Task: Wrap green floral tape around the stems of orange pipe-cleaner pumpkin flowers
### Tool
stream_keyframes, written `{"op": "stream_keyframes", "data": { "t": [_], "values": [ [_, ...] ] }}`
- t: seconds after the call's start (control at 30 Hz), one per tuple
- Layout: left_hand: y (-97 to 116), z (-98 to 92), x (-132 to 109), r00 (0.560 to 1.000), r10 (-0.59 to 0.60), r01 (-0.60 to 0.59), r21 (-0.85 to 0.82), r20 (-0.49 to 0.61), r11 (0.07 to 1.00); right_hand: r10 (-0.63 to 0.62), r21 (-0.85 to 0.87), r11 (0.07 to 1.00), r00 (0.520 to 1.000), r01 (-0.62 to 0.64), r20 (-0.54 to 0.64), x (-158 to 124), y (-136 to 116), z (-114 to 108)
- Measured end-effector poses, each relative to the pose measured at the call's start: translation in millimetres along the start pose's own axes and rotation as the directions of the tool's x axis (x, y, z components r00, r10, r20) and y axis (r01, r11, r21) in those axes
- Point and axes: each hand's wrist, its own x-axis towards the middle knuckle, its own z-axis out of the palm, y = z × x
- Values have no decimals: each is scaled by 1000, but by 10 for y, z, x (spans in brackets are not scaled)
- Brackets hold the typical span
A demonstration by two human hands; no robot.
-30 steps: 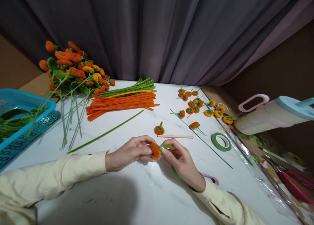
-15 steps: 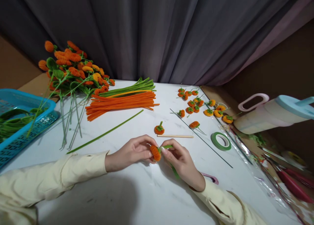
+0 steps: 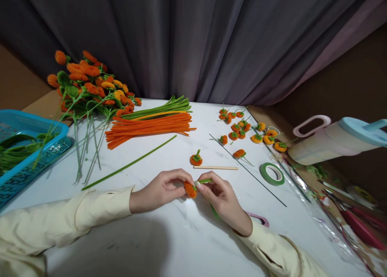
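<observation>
Between my two hands is a small orange pipe-cleaner pumpkin [image 3: 190,189] with green at its top. My left hand [image 3: 161,190] grips its orange body between thumb and fingers. My right hand [image 3: 222,196] pinches a green pipe cleaner [image 3: 205,181] at the pumpkin's green end; part of the green strip hangs below that palm. Just beyond my fingers, a finished-looking orange pumpkin [image 3: 196,160] with an upright green stem rests on the white table [image 3: 136,232]. A thin wooden stick [image 3: 215,168] lies beside it.
Orange pipe cleaners [image 3: 151,127] and green ones [image 3: 172,106] lie behind. Orange flowers [image 3: 87,71] and a blue basket [image 3: 57,148] stand left. Rightward are small pumpkins [image 3: 241,133], green tape [image 3: 272,174], a dark wire [image 3: 256,177], a tumbler [image 3: 326,142] and red-handled pliers [image 3: 361,228].
The orange pumpkin has turned slightly and shifted a little left in my fingers. My left fingers have moved a bit over its top. The things on the table stay where they were.
</observation>
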Motion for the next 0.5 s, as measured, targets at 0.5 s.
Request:
{"op": "stream_keyframes", "data": {
  "t": [0.5],
  "values": [
    [-42, -21, -5, 899, 436, -397, 500, 43, 769, 31, 66, 997, 999, -32, 8, -37, -41, -14]
  ]
}}
